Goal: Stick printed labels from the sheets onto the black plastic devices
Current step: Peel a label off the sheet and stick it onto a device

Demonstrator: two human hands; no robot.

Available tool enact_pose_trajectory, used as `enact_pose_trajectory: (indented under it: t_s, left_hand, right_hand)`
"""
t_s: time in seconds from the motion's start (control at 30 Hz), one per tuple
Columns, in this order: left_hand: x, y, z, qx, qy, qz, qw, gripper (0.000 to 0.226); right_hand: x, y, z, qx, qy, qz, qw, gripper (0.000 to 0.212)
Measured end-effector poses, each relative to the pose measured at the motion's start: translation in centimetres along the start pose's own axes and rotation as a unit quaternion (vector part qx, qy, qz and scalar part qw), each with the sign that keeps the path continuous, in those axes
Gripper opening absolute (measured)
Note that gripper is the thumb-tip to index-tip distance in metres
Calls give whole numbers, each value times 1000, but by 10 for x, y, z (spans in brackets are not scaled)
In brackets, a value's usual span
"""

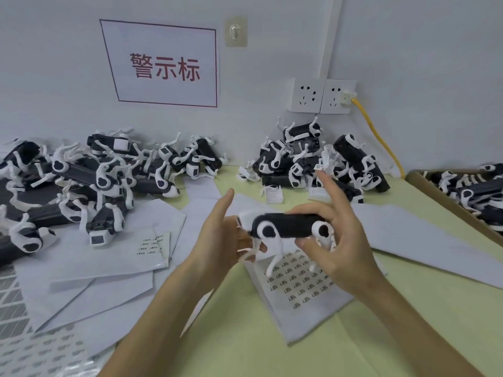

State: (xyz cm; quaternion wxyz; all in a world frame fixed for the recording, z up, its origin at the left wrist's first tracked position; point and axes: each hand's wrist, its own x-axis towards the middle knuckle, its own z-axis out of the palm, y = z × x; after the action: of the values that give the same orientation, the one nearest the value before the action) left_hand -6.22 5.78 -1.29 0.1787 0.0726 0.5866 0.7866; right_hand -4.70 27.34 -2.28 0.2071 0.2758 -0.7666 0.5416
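Observation:
A black plastic device (285,225) with white legs and round white joints is held level above the table, at the centre of the view. My right hand (343,240) grips its right end with thumb and curled fingers, the index finger raised straight. My left hand (217,238) is at the device's left end, fingers mostly straight, touching the white end and front legs. Directly under the device lies a label sheet (299,284) with several rows of small printed labels.
A big pile of the same devices (89,172) covers the left of the table, a smaller pile (321,161) sits at the back right, and a cardboard box (435,191) with more stands at the right edge. Loose backing sheets (109,262) lie left. A yellow cable (381,137) hangs from the wall sockets.

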Motion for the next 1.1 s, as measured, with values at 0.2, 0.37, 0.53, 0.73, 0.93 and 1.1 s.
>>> enact_pose_trajectory:
  t_s: [0.2,0.37,0.53,0.73,0.93,1.1]
  left_hand:
    - [-4,2,-1,95,-18,5,995,60]
    - [-6,2,-1,92,-65,14,994,47]
    - [-1,-7,-2,7,-38,-4,999,35]
    - [1,-10,0,-10,-36,45,998,38]
    - [1,-14,4,23,-38,88,995,32]
    - [1,-17,7,57,-35,99,993,31]
  right_hand:
    - [-3,-1,4,-32,-13,-21,999,97]
    - [-1,-1,4,-70,38,-52,995,84]
    - [1,-6,-4,-1,78,-46,996,49]
    - [7,1,-6,149,55,107,982,10]
    - [5,-2,1,136,2,137,981,6]
    - [5,-4,2,105,9,144,984,10]
